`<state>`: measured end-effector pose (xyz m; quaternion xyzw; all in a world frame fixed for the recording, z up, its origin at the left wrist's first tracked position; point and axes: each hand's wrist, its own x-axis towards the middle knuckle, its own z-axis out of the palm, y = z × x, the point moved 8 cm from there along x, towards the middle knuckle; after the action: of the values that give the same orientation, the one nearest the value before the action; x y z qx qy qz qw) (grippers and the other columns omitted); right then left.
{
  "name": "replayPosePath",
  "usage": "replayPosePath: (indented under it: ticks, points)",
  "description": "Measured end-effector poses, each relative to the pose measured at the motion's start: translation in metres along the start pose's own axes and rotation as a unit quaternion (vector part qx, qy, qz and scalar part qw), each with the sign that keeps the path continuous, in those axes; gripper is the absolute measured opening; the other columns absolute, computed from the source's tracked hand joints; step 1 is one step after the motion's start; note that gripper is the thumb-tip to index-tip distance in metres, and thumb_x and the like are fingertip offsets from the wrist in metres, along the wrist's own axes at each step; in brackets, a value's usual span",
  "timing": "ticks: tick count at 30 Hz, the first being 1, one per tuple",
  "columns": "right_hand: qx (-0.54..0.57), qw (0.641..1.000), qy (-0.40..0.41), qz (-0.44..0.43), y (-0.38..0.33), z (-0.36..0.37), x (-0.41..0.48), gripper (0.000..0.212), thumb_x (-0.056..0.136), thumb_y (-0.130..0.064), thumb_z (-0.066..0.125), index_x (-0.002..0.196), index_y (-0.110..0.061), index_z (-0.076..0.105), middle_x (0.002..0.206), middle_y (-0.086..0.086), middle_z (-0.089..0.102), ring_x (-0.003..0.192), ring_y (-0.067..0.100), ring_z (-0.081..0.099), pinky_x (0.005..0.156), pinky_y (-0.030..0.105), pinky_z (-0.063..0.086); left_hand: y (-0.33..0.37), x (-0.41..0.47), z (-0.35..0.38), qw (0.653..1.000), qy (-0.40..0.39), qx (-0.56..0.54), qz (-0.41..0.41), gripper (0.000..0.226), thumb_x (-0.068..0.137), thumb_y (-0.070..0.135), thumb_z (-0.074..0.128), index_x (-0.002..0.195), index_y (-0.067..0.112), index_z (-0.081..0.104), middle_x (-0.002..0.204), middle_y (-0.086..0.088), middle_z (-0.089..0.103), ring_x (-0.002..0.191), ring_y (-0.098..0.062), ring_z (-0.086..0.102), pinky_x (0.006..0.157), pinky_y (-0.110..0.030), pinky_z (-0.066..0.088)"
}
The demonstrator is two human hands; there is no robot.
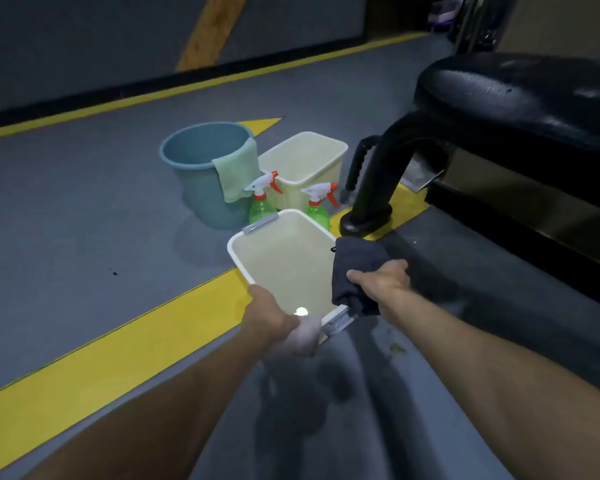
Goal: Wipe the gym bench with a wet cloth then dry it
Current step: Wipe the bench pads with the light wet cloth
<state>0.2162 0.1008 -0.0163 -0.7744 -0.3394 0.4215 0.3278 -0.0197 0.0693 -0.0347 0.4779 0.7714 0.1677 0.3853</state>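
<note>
A black padded gym bench point(520, 102) fills the upper right, standing on a curved black leg point(378, 188). On the floor in front of me sits a white tub of water point(284, 261) with grey handles. My right hand point(381, 278) grips a dark grey cloth point(357, 265) over the tub's right rim. My left hand point(271, 317) holds the tub's near left edge, its fingers curled over the rim. A light green cloth point(238, 174) hangs over the rim of a blue bucket point(201, 168) behind the tub.
A cream basket point(305, 164) stands behind the tub, with two green spray bottles, one point(262, 202) on its left and another point(317, 206) on its right. Yellow stripes point(101, 355) cross the grey floor. The bench's black base point(520, 216) runs along the right.
</note>
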Motion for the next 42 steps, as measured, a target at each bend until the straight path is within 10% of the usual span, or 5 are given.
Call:
replayPosePath:
  ticks: [3,23,32,38,42]
  points:
    - [0.076,0.996,-0.035,0.037,0.003,-0.004,-0.004,0.044,0.073,-0.012,0.078,0.108,0.002,0.057,0.091,0.017,0.064,0.073,0.030,0.064,0.045,0.032,0.052,0.012,-0.009,-0.013,1.000,0.005,0.012,0.006,0.036,0.075,0.015,0.074,0.102,0.004,0.054,0.102,-0.012,0.063,0.095,-0.031,0.063,0.075,-0.034,0.052]
    - [0.241,0.922,0.127,-0.274,-0.270,-0.177,-0.042,0.058,0.083,-0.031,0.074,0.118,-0.015,0.031,0.124,0.006,0.049,0.108,0.025,0.053,0.086,0.036,0.046,0.329,-0.053,-0.167,0.891,0.120,-0.273,0.343,0.018,0.089,0.002,0.056,0.102,0.013,0.061,0.086,-0.004,0.064,0.070,-0.014,0.061,0.056,-0.025,0.048]
    - [-0.201,0.914,0.306,-0.177,-0.289,-0.206,0.021,0.073,0.098,-0.049,0.040,0.151,-0.004,0.018,0.140,0.021,0.047,0.125,0.035,0.044,0.103,0.048,0.028,0.409,-0.067,-0.151,0.900,0.109,-0.228,0.355,0.017,0.088,0.003,0.056,0.100,0.013,0.062,0.091,-0.011,0.067,0.078,-0.023,0.065,0.067,-0.035,0.054]
    - [-0.261,0.910,0.233,-0.221,-0.304,-0.245,0.027,0.065,0.102,-0.053,0.023,0.137,-0.005,0.050,0.143,0.015,0.041,0.132,0.031,0.034,0.106,0.047,0.025,0.461,-0.081,-0.125,0.895,0.028,-0.286,0.341,0.025,0.082,0.005,0.060,0.106,0.007,0.065,0.094,-0.015,0.069,0.084,-0.030,0.066,0.070,-0.041,0.051]
    - [0.202,0.945,-0.102,-0.236,-0.321,-0.264,0.023,0.052,0.099,-0.049,0.048,0.114,-0.002,0.062,0.097,0.013,0.068,0.086,0.027,0.060,0.078,0.041,0.047,0.490,-0.072,-0.091,0.867,-0.081,-0.350,0.346,0.026,0.086,-0.002,0.057,0.111,0.001,0.064,0.096,-0.018,0.068,0.085,-0.030,0.066,0.074,-0.042,0.050]
